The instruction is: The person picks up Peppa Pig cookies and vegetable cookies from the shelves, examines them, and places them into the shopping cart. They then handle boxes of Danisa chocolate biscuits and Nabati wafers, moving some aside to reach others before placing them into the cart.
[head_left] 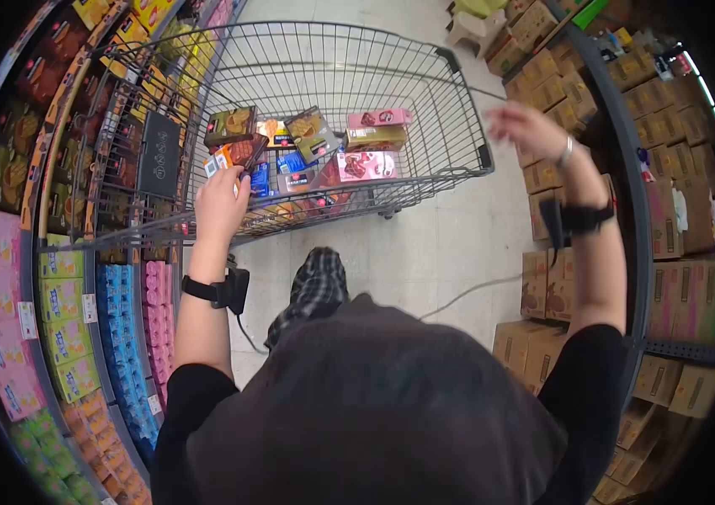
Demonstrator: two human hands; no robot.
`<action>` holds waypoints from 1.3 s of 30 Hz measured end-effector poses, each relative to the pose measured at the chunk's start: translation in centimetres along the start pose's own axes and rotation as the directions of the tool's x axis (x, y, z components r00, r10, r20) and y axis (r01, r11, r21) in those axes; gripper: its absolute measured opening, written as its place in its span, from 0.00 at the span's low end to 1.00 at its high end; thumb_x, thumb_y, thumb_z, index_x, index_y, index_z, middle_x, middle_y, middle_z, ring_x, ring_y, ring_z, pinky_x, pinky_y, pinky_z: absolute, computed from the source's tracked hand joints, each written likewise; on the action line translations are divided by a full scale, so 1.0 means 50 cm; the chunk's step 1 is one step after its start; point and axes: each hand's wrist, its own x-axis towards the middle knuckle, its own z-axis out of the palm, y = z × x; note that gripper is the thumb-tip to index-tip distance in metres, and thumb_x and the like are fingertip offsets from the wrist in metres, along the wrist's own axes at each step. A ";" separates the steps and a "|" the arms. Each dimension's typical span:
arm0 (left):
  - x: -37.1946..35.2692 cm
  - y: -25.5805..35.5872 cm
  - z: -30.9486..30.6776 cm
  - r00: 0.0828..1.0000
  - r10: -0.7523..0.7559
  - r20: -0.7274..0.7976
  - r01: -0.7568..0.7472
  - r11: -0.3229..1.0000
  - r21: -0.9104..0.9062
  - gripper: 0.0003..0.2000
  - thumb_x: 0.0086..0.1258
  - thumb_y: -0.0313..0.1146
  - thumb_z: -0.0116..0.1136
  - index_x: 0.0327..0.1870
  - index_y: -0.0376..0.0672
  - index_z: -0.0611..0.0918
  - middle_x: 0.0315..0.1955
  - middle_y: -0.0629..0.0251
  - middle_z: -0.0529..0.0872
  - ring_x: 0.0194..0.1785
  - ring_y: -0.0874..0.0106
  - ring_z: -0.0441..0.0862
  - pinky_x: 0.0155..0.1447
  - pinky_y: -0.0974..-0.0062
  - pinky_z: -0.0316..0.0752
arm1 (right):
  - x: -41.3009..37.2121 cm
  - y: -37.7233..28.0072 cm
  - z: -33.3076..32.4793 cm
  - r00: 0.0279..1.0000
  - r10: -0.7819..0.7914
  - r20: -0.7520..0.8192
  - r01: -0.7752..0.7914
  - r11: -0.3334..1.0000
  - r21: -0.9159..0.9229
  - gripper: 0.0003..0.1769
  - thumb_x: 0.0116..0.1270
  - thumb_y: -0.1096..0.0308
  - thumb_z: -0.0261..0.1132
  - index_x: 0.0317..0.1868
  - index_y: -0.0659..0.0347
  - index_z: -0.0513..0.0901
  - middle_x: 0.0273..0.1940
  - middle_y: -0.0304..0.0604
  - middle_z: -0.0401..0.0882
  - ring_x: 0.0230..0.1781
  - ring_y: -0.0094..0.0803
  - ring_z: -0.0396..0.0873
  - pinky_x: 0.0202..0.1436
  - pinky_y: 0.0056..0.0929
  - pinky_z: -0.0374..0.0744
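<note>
A wire shopping cart [332,32] stands before me with several snack packages inside. My left hand [221,206] reaches over its near side, fingers closed on an orange-and-white snack packet [216,162]. Touching that packet is a brown packet [246,151]. Around them in the cart are an olive-green box [231,125], an olive pouch [313,135], blue packets [290,162] and a pink-and-white box [367,166]. Off the cart's right end, my right hand [530,130] is raised in the air, slightly blurred, its fingers apart with nothing in them.
Shelves of packaged snacks line the left, with pink boxes [5,311] and blue packs [120,337] low down. On the right, a metal rack [639,278] holds cardboard cartons [669,160], and more cartons [534,345] stand beside it. A cable [475,290] hangs over the tiled floor.
</note>
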 end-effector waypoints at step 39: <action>0.128 -0.059 0.157 0.892 -0.228 0.390 0.188 0.972 0.137 0.10 0.30 0.32 0.51 0.20 0.49 0.80 0.11 0.75 0.72 0.16 0.77 0.71 0.19 0.82 0.65 | 1.115 0.345 0.750 0.905 0.225 0.360 -0.422 0.382 0.822 0.28 0.51 0.76 0.64 0.54 0.65 0.65 0.45 0.44 0.74 0.40 0.35 0.76 0.38 0.34 0.79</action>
